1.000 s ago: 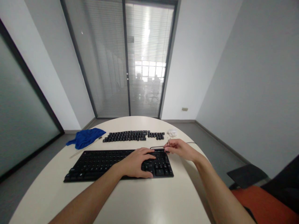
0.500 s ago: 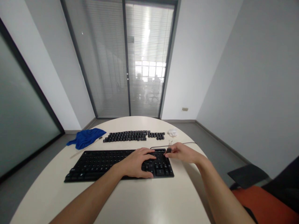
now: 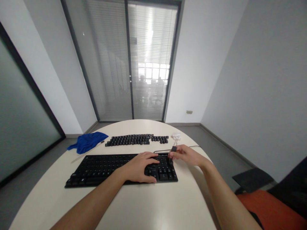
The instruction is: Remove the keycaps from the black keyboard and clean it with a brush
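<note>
A black keyboard lies across the table before me. My left hand rests on its right half with fingers spread, covering some of the keys. Over the number pad, my right hand is closed in a pinch on a keycap puller with a dark handle. Thin wire prongs stick up from the puller's top. A small dark piece at its lower end is right at the keys; whether it is a lifted keycap is too small to tell.
Several loose black keycaps stand in rows behind the keyboard. A blue cloth and a thin brush lie at the left. Crumpled white tissue sits at the back right, near the cable. An orange chair stands at the right.
My right hand has risen slightly and tilted the keycap puller, so more of its handle and lower end shows. My left hand stays put on the keyboard.
</note>
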The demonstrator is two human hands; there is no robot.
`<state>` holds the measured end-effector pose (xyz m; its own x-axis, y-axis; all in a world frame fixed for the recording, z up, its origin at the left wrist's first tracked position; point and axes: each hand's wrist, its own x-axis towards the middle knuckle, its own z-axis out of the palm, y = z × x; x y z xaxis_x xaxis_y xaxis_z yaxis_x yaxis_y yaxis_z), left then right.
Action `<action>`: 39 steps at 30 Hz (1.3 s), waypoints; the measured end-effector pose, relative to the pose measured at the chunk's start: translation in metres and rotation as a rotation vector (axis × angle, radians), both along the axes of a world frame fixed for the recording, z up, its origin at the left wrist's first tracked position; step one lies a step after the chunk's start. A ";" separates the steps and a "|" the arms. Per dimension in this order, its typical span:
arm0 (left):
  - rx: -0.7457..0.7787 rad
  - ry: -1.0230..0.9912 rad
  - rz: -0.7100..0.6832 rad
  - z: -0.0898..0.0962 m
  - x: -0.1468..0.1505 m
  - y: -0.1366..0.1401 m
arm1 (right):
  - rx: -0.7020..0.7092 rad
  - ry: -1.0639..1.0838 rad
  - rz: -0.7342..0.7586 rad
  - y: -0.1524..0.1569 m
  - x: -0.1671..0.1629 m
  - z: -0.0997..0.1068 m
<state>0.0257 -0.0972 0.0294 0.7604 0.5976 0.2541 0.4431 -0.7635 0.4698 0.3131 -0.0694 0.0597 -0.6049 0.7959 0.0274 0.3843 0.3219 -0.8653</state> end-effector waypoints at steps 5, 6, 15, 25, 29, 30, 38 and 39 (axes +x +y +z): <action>-0.102 -0.149 0.103 -0.007 0.000 0.004 | 0.118 0.149 -0.088 -0.002 -0.026 -0.002; -0.129 -0.185 0.148 -0.008 0.000 0.005 | 0.140 0.163 -0.098 -0.002 -0.033 -0.003; -0.308 -0.440 0.236 -0.018 0.002 0.019 | 0.281 0.172 -0.156 -0.006 -0.070 -0.015; -0.371 -0.501 0.243 -0.020 0.002 0.022 | 0.275 0.169 -0.143 -0.006 -0.071 -0.018; -0.350 -0.471 0.229 -0.015 0.003 0.019 | 0.265 0.165 -0.177 -0.003 -0.072 -0.022; -0.346 -0.463 0.227 -0.015 0.003 0.019 | 0.250 0.169 -0.196 -0.002 -0.073 -0.023; -0.283 -0.402 0.255 -0.014 0.002 0.017 | 0.225 0.157 -0.287 0.000 -0.073 -0.026; -0.281 -0.398 0.253 -0.013 0.002 0.017 | 0.230 0.162 -0.280 0.001 -0.072 -0.027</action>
<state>0.0280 -0.0805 0.0161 0.4618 0.8357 0.2973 0.3430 -0.4773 0.8090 0.2407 -0.0684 0.0324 -0.3385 0.8915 0.3012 0.3491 0.4162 -0.8396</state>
